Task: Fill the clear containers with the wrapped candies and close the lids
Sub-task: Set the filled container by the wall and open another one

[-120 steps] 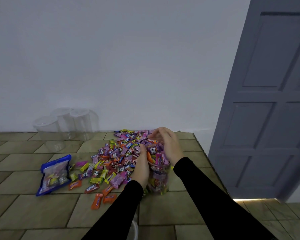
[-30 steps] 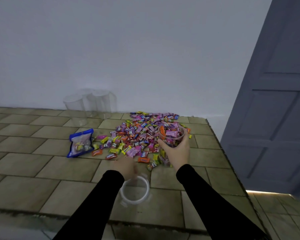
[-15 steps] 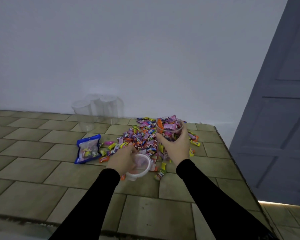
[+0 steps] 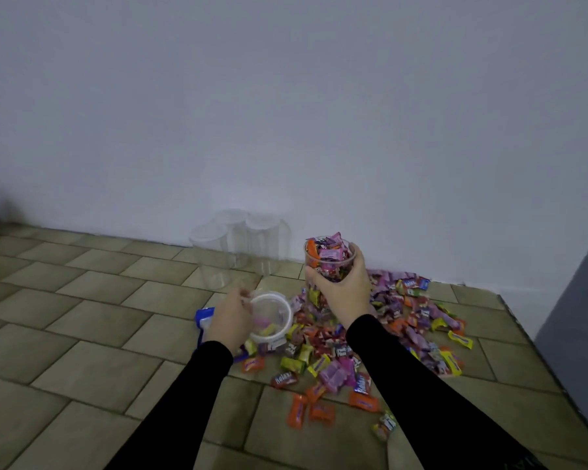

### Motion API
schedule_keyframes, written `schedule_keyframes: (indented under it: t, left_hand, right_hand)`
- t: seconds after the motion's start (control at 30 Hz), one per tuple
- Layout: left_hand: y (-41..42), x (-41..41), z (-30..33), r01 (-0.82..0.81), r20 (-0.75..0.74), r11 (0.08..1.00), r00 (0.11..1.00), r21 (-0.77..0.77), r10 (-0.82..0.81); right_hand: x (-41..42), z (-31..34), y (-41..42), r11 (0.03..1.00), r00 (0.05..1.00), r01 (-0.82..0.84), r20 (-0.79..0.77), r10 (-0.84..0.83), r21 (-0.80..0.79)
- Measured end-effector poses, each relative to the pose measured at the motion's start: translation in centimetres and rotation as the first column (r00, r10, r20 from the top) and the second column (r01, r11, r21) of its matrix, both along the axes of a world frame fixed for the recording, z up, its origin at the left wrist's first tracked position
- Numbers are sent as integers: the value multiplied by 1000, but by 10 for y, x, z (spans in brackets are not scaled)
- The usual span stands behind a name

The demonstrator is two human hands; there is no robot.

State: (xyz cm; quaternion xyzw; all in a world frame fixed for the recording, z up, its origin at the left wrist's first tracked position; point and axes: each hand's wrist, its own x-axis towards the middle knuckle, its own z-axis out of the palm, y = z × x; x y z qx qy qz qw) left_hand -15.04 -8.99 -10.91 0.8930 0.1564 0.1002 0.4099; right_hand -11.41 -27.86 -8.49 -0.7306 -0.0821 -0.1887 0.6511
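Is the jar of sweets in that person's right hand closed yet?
Open. The jar has no lid: candies heap above its rim. The left hand holds the lid apart.

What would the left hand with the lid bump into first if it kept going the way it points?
Probably the filled container in the right hand. The left hand holds the lid aimed up and rightward toward it. Depth is unclear, so it might pass in front.

Domestic interior, likely home; tan tiled surface (image 4: pixel 92 320) with raised edge meeting plain white plastered wall (image 4: pixel 286 113); grey panelled door (image 4: pixel 584 300) at right; dim indoor lighting.
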Motion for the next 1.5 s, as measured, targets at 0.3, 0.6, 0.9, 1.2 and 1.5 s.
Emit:
schedule_keyframes:
  t: [0.3, 0.6, 0.9, 1.2, 1.5]
  left_hand:
    - [55, 80, 10, -60, -10, 995, 998, -80, 59]
    - [64, 145, -34, -127, -133, 948, 987, -293, 91]
    - [103, 153, -57, -46, -155, 987, 988, -157, 21]
    - [130, 143, -63, 1, -218, 999, 976, 48, 10]
    - [111, 141, -14, 45, 43, 950, 997, 308, -61]
  right_hand:
    - [90, 7, 74, 998, 998, -55, -39, 55, 17]
    - [146, -19, 109, 1000, 997, 19, -79, -19, 4]
    - [156, -41, 131, 997, 994, 37, -102, -43, -62]
    - [139, -52, 148, 997, 999, -2, -51, -2, -83]
    - [149, -37, 132, 996, 983, 40, -181, -25, 83]
